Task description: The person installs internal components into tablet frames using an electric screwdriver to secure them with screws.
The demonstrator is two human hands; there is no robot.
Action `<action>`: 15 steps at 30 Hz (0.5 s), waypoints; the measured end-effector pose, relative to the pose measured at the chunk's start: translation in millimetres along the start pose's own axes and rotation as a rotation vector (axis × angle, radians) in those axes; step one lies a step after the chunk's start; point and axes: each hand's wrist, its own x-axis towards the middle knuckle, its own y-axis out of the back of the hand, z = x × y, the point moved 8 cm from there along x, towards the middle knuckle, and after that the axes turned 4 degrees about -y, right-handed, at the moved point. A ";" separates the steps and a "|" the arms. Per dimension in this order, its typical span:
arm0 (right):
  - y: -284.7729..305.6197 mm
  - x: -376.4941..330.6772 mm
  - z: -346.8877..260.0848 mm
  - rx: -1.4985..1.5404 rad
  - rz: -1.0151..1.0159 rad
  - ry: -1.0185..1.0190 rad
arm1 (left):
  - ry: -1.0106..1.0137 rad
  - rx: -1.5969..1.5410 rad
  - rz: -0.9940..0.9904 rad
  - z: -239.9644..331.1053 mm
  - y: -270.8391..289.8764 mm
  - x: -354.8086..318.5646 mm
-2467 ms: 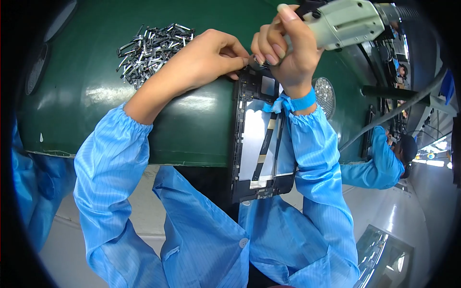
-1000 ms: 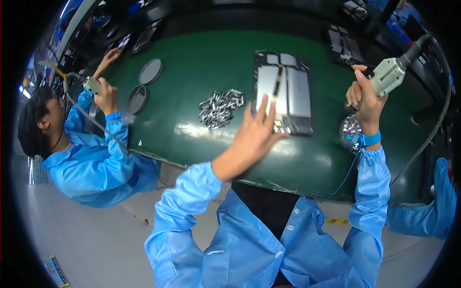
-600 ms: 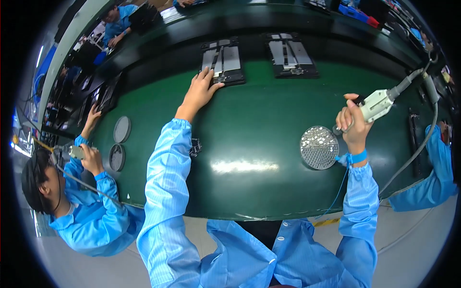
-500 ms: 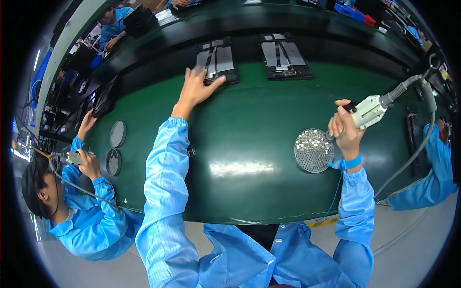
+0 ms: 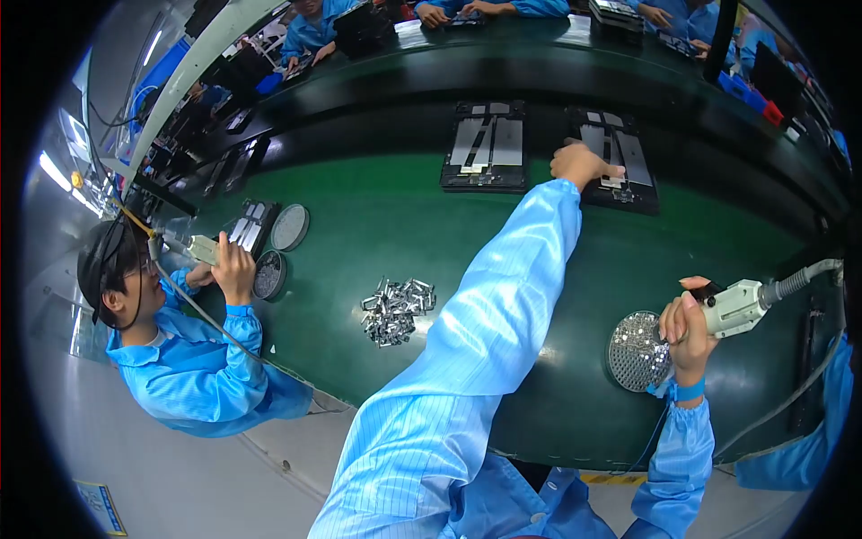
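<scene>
Two opened tablet-like devices lie far back, their silver battery plates facing up: the left device (image 5: 489, 148) and the right device (image 5: 636, 166). My left hand (image 5: 582, 165) reaches to the right device, its fingers curled at the left edge and its thumb over the face. My right hand (image 5: 687, 334) is wrapped round a pale electric screwdriver (image 5: 736, 310) with a grey cable. Its tip is hidden by the hand. Next to that hand sits a round perforated tray (image 5: 636, 352) holding small shiny screws. A blue strap circles my right wrist.
A pile of small metal pieces (image 5: 395, 311) lies left of my left sleeve. At the left a co-worker (image 5: 180, 332) holds another screwdriver (image 5: 205, 250) near two round dishes (image 5: 290, 226) and a device (image 5: 255, 225). More people work across the bench.
My left hand has gone from the left device to the right one. The view has shifted, and the metal pile, mostly behind my sleeve before, now shows. My right hand keeps the screwdriver.
</scene>
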 end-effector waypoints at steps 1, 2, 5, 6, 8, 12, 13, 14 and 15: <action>-0.3 1.3 1.9 0.003 -0.005 -0.007 | -0.071 -0.104 -0.085 -1.8 -3.2 13.1; -3.3 2.9 2.2 0.009 -0.016 -0.007 | -0.140 -0.208 -0.169 -2.7 -7.6 22.3; 0.3 5.4 5.1 -0.012 0.002 -0.013 | -0.220 -0.208 0.063 16.0 1.7 15.3; -7.8 6.6 5.2 0.004 -0.022 -0.010 | -0.269 -0.345 0.175 7.8 17.1 16.4; 7.6 5.2 7.8 -0.012 0.023 -0.011 | -0.297 -0.384 0.174 33.3 21.9 -15.2; 2.1 3.0 0.8 -0.022 0.006 -0.001 | -0.578 -0.303 0.339 34.7 93.3 -78.8; 1.5 1.4 -1.8 -0.024 0.004 0.012 | -0.605 -0.338 0.344 23.5 108.5 -99.8; 3.7 -1.3 -3.4 -0.025 0.007 0.008 | -0.630 -0.376 0.347 9.0 119.8 -123.7; 4.1 -3.7 -4.8 -0.016 0.003 0.006 | -0.694 -0.414 0.341 -8.8 126.0 -146.7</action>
